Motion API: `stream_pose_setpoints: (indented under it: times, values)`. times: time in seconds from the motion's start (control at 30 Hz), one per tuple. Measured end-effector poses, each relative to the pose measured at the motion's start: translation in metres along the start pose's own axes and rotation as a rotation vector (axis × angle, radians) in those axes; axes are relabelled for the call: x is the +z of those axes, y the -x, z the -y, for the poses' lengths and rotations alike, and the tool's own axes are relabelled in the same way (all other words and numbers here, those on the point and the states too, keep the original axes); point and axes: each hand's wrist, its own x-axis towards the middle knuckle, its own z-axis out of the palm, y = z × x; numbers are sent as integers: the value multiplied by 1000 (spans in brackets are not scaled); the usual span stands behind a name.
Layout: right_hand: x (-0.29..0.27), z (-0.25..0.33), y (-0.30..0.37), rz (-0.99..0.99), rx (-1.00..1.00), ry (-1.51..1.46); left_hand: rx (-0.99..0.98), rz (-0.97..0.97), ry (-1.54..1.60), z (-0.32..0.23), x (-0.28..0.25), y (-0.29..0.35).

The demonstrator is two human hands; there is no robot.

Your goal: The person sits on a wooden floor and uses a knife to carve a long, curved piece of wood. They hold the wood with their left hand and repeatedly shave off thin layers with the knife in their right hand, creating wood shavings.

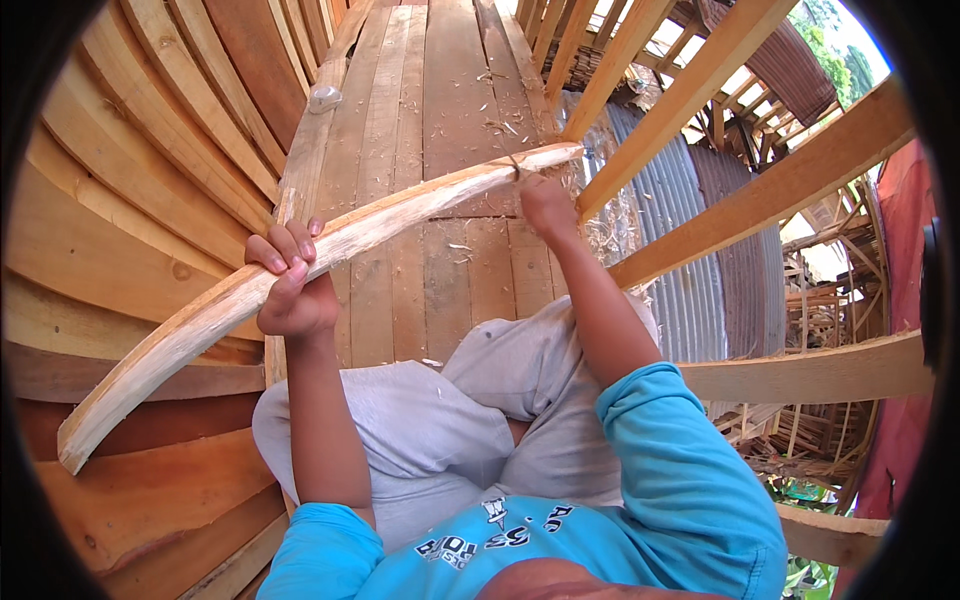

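A long, pale wooden pole (400, 208), stripped of bark and slightly bowed, slants across in front of me from the lower left to the upper right. My left hand (296, 285) grips it left of its middle, fingers over the top and thumb against the near side. Close to the pole's far right end, my right hand (549, 207) is closed in a fist. A thin, dark, blade-like tool (516, 166) reaches from that fist across the pole; its handle is hidden in the hand.
Wood shavings (458, 247) lie scattered on the plank floor (445, 100). A plank wall (150, 215) rises close on my left. Wooden railing slats (690, 95) stand on the right, with corrugated metal sheets (690, 230) beyond. A small clear container (324, 99) sits by the wall.
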Motion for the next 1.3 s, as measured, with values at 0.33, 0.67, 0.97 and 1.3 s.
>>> stream_pose_setpoints:
  times: [0.33,0.67,0.97,1.3]
  values:
    - [8,39,35,79,-115,-3,-10,16,-29,1,-7,1]
    - [13,-44,-43,91,68,3,-14,33,-7,5,2,0]
    - [1,30,19,71,-11,50,-25,14,-63,1,-1,0]
    - [7,35,24,147,-44,-44,-12,22,-43,1,-3,3]
